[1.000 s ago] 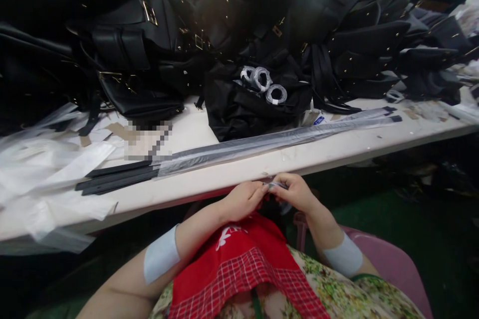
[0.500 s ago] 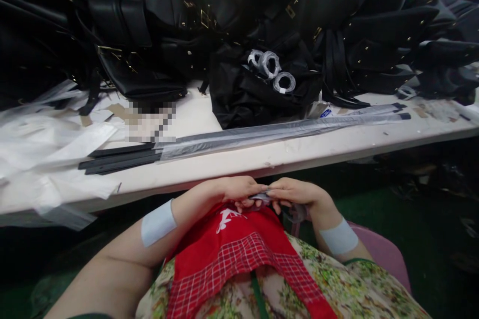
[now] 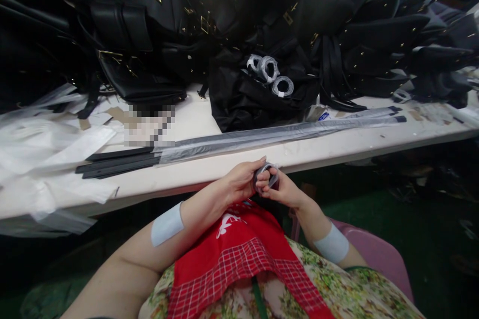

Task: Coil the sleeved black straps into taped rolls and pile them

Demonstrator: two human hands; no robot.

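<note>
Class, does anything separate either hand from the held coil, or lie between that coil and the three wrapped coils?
Nothing visible separates the left hand or right hand from the held coil. Between it and the three wrapped coils, plastic-covered strips lie along the table.

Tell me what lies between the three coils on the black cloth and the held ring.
In the head view, between the three coils and the held ring lie the black cloth's lower folds, plastic-sleeved strips and the table's front edge.

A red apron [image 3: 258,237] (white print [image 3: 226,224], checked trim [image 3: 239,265]) overlies floral clothing [image 3: 333,279].
</note>
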